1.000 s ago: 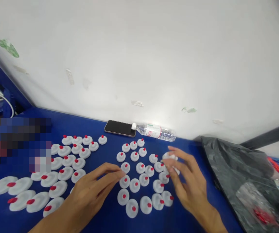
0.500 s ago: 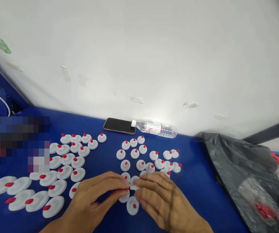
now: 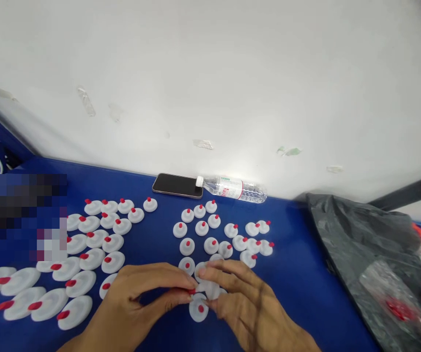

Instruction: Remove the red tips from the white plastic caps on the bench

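Both hands meet low over the blue worktop (image 3: 162,249), and it's close work! Our left hand (image 3: 133,300) has its grip clamped on a little red tip (image 3: 192,292), thumb beneath and forefinger on top. Our right hand (image 3: 249,303) has thumb and fingers closed round a white disc (image 3: 212,289), held tilted just above the nearest of the tipped discs (image 3: 199,313). Tip and disc are right beside each other; whether the tip is seated, we can't tell past the fingertips.

Judging by that pose, we're joining the two, so here's how to play it: line the tip up square with the disc's middle, hold the disc by its rim so it doesn't bend, then press straight and evenly. A skewed push could leave the tip leaning. Wrists steady, too, because more discs crowd right under our knuckles and one careless dip would scatter them. Up beyond the rows, the phone (image 3: 177,186) and the bottle (image 3: 232,188) lie safely out of our way.
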Demonstrator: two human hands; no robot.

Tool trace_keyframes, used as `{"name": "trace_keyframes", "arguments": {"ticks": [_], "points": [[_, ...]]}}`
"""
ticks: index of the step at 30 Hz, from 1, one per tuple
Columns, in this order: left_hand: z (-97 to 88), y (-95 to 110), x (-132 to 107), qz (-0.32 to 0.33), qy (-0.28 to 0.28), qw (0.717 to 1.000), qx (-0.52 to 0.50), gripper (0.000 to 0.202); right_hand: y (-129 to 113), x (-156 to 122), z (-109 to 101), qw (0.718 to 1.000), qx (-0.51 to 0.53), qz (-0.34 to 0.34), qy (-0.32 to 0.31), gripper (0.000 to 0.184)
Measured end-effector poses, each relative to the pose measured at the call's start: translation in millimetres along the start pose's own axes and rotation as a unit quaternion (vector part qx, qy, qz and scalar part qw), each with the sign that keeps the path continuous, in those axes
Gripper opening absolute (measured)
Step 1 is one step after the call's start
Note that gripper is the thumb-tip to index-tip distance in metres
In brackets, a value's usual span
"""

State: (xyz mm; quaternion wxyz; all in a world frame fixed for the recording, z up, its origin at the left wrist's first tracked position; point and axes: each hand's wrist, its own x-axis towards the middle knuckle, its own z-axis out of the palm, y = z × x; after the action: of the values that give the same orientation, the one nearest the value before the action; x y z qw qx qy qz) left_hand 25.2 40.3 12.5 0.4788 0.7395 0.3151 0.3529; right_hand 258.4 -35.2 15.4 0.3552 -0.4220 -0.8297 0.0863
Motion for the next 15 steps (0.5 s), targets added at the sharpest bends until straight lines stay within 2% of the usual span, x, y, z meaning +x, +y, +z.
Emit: {"name": "trace_keyframes", "arguments": {"ticks": [2, 5, 7, 10, 15], "points": [[-0.1, -3, 0, -0.048, -0.019, 0.996, -0.075, 0.009, 1, -3, 2, 0.998, 0.058, 0.037, -0.001, 0.032], [0.3, -5, 1, -0.135, -0.038, 0.966, -0.218, 0.013, 0, -8, 5, 0.988, 0.116, 0.104, -0.017, 0.054], [0.6, -5, 1, -0.164, -0.045, 0.951, -0.258, 0.017, -1, -10, 8, 0.986, 0.125, 0.104, -0.019, 0.061], [1.0, -4, 0, -0.164, -0.067, 0.946, -0.273, 0.012, -2, -10, 14, 0.988, 0.130, 0.079, 0.017, 0.064], [3.3, -1, -3, -0.150, -0.077, 0.950, -0.263, 0.010, -4, -9, 15, 0.996, 0.067, 0.046, 0.020, 0.060]]}}
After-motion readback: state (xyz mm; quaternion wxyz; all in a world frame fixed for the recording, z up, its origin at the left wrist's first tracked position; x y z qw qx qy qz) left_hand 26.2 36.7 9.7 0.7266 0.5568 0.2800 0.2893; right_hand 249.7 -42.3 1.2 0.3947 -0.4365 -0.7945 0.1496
